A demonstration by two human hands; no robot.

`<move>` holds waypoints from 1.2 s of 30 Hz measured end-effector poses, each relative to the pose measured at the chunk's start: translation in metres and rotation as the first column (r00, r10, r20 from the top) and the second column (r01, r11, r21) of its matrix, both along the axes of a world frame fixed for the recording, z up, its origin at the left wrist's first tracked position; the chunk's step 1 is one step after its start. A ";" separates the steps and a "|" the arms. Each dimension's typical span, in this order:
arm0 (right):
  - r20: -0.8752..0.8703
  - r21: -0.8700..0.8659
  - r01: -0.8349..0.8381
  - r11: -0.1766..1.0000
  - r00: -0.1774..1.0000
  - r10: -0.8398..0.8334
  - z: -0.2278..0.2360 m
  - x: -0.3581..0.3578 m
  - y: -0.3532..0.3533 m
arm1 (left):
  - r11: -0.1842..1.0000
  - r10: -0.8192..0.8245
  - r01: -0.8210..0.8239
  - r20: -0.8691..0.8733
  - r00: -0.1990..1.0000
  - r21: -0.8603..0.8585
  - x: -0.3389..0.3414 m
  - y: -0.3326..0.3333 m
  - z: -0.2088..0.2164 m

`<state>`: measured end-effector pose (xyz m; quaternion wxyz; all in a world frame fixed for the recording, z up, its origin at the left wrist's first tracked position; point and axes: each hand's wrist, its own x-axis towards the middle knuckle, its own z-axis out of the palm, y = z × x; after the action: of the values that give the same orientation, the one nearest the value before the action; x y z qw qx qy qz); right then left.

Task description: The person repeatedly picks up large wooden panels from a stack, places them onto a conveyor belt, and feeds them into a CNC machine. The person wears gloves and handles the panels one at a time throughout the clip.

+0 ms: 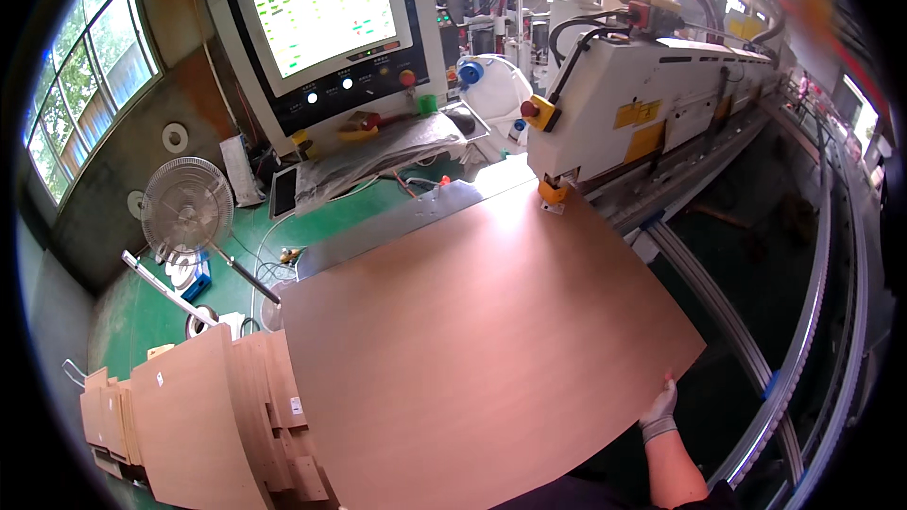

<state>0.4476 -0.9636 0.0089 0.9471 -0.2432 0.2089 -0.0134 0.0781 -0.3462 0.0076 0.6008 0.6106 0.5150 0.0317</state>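
A large, flat brown wood panel [472, 340] spreads across the middle of the head view. Its far corner lies at the front end of a long white machine [652, 94], under a small orange guard [553, 194]. My right hand [660, 404], in a pale glove with a grey cuff, holds the panel's near right edge close to the corner. The thumb side shows, while the panel hides the other fingers. My left hand is out of sight.
Stacked brown panels [184, 416] stand at the lower left. Beyond them are a standing fan [187, 208] and a control cabinet with a lit screen [326, 9]. A red-topped stop button [531, 110] sits on the machine's end. Metal rails [718, 297] run along the right.
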 end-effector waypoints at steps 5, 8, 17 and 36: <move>0.017 -0.064 0.031 0.997 0.999 -0.030 -0.006 0.036 -0.054 | 0.989 -0.111 0.111 0.004 0.994 -0.095 0.043 -0.040 -0.004; 0.022 -0.121 0.063 0.991 0.998 -0.061 -0.015 0.055 -0.092 | 0.963 -0.210 0.210 0.022 0.978 -0.169 0.074 -0.066 0.002; 0.147 -0.083 0.113 0.990 0.984 -0.100 -0.032 0.068 -0.115 | 0.846 -0.403 0.404 0.080 0.912 -0.348 0.152 -0.142 0.039; -0.217 -0.082 -0.302 0.950 0.936 0.279 -0.003 -0.121 0.147 | 0.769 -0.638 0.484 -0.546 0.543 -0.417 -0.093 -0.089 -0.058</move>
<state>0.3270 -0.8167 0.0059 0.8970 -0.3249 0.2651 0.1397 -0.0151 -0.4353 -0.0507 0.4184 0.6437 0.4682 -0.4375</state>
